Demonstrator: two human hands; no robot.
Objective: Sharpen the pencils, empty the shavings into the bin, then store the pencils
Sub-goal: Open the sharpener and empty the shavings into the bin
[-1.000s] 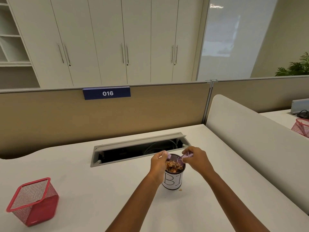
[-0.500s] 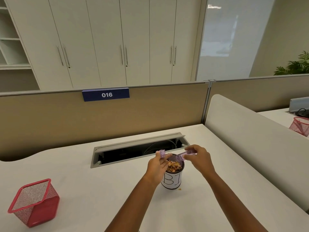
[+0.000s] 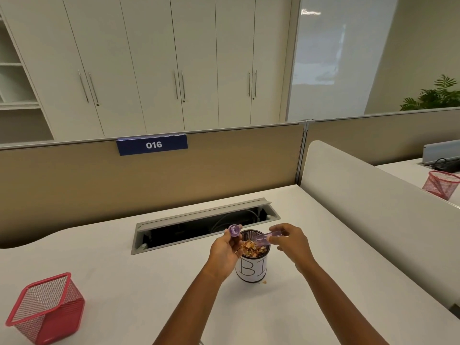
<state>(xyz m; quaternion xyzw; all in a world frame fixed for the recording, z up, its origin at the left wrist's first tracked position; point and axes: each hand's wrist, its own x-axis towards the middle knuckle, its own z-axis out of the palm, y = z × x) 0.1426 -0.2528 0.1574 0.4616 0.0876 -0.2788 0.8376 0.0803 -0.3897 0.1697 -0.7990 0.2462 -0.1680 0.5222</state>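
Two purple parts of a sharpener are being held above the bin [image 3: 251, 268], which is standing on the white desk [image 3: 112, 265] and is holding shavings [image 3: 254, 249]. The round cap [image 3: 234, 230] is being pinched by the left hand [image 3: 225, 250], the clear tube [image 3: 267, 239] by the right hand [image 3: 292, 241]. A red mesh basket [image 3: 46, 308] is being kept at the near left, well apart.

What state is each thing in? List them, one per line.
Bin: upright, nearly full of shavings.
Sharpener cap: off, pinched in left hand.
Sharpener body: open, tilted over the bin, in right hand.
Red basket: tipped on its side, looks empty.
Cable hatch: lid raised.
Cabinet doors: shut.
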